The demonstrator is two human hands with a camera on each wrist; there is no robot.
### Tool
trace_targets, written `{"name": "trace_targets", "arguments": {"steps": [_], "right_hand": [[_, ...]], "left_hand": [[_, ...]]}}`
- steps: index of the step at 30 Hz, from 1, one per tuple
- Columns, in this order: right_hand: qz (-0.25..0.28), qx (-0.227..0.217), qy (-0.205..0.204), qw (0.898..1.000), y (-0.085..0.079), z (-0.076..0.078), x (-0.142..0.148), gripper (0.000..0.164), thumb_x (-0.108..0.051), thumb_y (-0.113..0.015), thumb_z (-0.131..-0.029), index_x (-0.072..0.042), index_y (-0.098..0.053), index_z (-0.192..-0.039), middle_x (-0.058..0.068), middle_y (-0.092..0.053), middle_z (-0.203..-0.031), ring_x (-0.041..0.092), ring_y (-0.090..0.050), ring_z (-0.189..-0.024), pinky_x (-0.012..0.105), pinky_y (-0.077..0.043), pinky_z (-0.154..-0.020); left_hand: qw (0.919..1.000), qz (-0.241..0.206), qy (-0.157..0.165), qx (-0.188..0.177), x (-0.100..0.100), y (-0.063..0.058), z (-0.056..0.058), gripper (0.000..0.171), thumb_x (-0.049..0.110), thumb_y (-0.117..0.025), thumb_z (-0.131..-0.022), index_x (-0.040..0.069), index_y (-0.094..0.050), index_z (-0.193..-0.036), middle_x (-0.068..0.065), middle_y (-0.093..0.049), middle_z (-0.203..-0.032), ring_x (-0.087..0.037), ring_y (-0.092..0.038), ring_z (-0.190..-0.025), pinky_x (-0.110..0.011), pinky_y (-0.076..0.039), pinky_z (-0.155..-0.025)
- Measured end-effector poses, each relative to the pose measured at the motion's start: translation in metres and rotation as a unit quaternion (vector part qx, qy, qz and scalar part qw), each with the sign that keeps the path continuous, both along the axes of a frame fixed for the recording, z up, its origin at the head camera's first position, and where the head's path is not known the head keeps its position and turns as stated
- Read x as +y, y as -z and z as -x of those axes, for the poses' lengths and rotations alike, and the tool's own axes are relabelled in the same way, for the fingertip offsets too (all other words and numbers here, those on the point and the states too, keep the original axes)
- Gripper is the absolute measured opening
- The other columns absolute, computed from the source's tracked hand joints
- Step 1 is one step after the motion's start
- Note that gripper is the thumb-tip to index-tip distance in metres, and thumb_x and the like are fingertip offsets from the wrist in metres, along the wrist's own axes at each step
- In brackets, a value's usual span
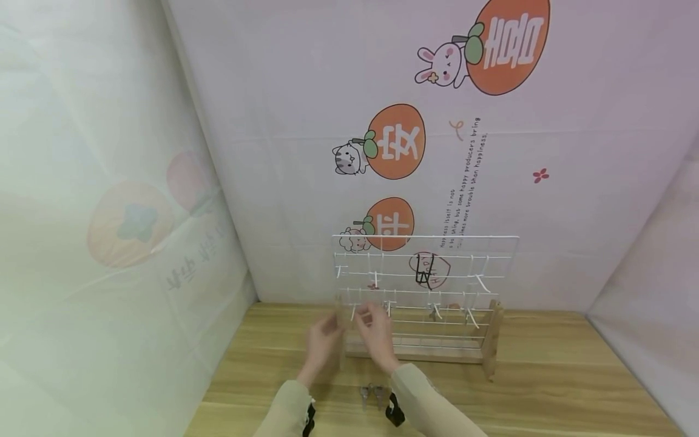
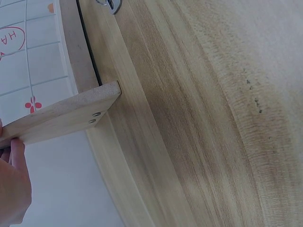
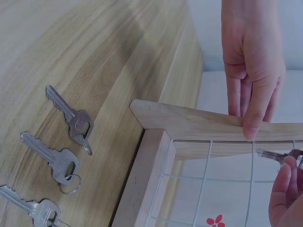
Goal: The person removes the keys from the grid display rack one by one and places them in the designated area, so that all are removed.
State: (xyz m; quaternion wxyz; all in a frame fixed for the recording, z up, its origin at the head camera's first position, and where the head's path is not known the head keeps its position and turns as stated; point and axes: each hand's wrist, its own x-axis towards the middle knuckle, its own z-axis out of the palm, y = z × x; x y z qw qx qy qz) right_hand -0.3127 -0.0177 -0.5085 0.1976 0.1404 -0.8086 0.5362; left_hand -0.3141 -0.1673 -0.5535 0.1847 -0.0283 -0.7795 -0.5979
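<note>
My left hand point(image 1: 323, 341) holds the wooden side post point(image 3: 189, 116) of a white wire rack point(image 1: 426, 237), thumb on one face and fingers behind. In the left wrist view, the left hand point(image 2: 14, 184) is at that post's edge. My right hand point(image 1: 375, 331) pinches a key point(image 3: 271, 155) by its head, its blade pointing toward the post, in front of the wire grid near a lower-left hook point(image 1: 354, 312). On the wooden table, before the rack, lie several more keys point(image 3: 54, 161) with small rings.
White hooks stick out from the grid in two rows, one at the upper right point(image 1: 482, 283). Small metal things hang on lower hooks, one near the middle point(image 1: 434, 312). A black wire piece point(image 1: 423, 270) sits on the upper grid. Printed white cloth point(image 1: 284, 152) encloses the table point(image 1: 546, 364).
</note>
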Motion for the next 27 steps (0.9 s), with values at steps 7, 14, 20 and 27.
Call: {"name": "trace_targets", "arguments": {"steps": [7,14,20,27], "right_hand": [[-0.001,0.027,-0.006,1.000,-0.001,-0.005,0.002,0.008,-0.004,-0.067,-0.087,-0.005,-0.066,-0.095,0.012,-0.068,-0.096,0.019,-0.067,-0.076,0.018,-0.058,-0.066],[-0.012,0.045,-0.022,0.999,-0.004,-0.010,0.005,0.008,-0.002,-0.067,-0.086,-0.004,-0.064,-0.093,0.012,-0.067,-0.093,0.019,-0.066,-0.075,0.018,-0.058,-0.065],[-0.010,0.015,-0.038,0.999,-0.006,-0.015,0.008,0.008,-0.005,-0.067,-0.088,-0.006,-0.065,-0.095,0.009,-0.068,-0.094,0.020,-0.066,-0.079,0.016,-0.057,-0.067],[-0.016,0.024,-0.045,0.999,-0.008,-0.017,0.010,0.009,-0.003,-0.068,-0.087,-0.008,-0.065,-0.094,0.007,-0.069,-0.090,0.018,-0.065,-0.077,0.016,-0.056,-0.066]], "left_hand": [[0.9999,0.011,-0.003,0.004,-0.001,0.001,-0.001,0.041,0.008,-0.074,-0.087,-0.008,-0.063,-0.123,-0.027,-0.069,-0.118,-0.041,-0.068,-0.110,-0.044,-0.059,-0.094],[0.9999,0.014,-0.005,0.005,-0.001,0.001,0.000,0.042,0.009,-0.074,-0.087,-0.007,-0.063,-0.124,-0.026,-0.069,-0.119,-0.040,-0.068,-0.111,-0.044,-0.059,-0.095],[0.9999,0.006,0.002,0.012,-0.001,0.004,0.001,0.042,0.009,-0.075,-0.086,-0.006,-0.064,-0.124,-0.026,-0.069,-0.119,-0.039,-0.068,-0.110,-0.042,-0.059,-0.094],[1.0000,0.004,0.003,0.008,-0.001,0.005,0.001,0.044,0.011,-0.075,-0.087,-0.007,-0.062,-0.125,-0.026,-0.068,-0.121,-0.039,-0.067,-0.111,-0.041,-0.059,-0.095]]}}
